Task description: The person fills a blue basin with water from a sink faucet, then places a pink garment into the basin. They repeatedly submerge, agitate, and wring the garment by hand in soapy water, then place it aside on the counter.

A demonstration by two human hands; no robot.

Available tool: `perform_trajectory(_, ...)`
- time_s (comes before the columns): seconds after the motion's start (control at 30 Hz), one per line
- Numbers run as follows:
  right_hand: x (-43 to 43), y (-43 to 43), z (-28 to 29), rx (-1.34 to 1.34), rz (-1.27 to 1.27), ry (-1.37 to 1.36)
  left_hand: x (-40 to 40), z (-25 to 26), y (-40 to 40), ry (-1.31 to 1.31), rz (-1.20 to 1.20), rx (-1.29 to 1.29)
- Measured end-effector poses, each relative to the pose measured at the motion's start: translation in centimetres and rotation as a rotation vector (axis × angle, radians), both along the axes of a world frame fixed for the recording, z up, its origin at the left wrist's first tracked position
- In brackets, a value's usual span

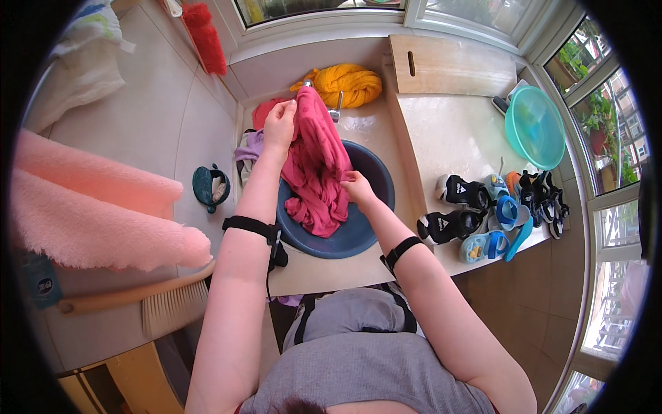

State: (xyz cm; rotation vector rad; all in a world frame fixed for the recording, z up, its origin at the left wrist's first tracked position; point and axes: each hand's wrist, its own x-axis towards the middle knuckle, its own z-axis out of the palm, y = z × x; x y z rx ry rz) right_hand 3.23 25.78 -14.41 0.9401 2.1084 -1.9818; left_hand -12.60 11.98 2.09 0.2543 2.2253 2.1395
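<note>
A dark pink cloth garment [318,171] hangs bunched over a blue plastic basin [333,246], its lower folds lying inside. My left hand [280,124] pinches the garment's upper part near the metal faucet [335,113]. Lower down, my right hand [358,187] grips its right edge above the basin. A twisted yellow cloth [349,85] rests behind the faucet. Left of the basin, partly hidden by my left forearm, lie a lilac cloth [250,146] and a coral-red cloth [266,111].
On the right counter [455,129] stand several shoes [457,190] and a turquoise basin [535,127]; a wooden board [455,67] leans behind. Leftward are a pink fluffy towel [114,222], a wooden-handled brush [173,305], a dark green soap holder [202,186] and a red-bristled brush [204,39].
</note>
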Motion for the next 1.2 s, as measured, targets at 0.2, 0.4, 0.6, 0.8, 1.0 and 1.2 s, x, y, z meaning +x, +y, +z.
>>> perform_trajectory(0.2,2.3,-1.4,-3.2,0.193,0.163,0.019,1.3,-3.0,-1.2,0.036,0.118,0.033)
perform_trajectory(0.4,4.5,-4.1,-3.4,0.120,0.484,-0.123,8.3,-16.6,-7.9,-0.211,-0.351,-0.915)
perform_trajectory(0.6,6.7,-5.0,-2.4,0.041,0.441,-0.268,14.2,-19.9,-7.2,-0.236,-0.334,-1.157)
perform_trajectory(0.8,7.3,-6.0,-3.0,-0.192,-0.037,-0.425,14.7,-19.3,-6.1,-0.762,-0.270,-0.315)
perform_trajectory(1.0,6.5,-4.9,-5.4,-0.709,-0.257,-0.117,19.2,-11.6,-4.8,-0.984,-0.621,-0.085)
perform_trajectory(1.2,6.1,-4.8,-0.5,-0.157,-0.072,0.015,16.3,-20.2,-7.3,-0.760,-0.042,-0.004)
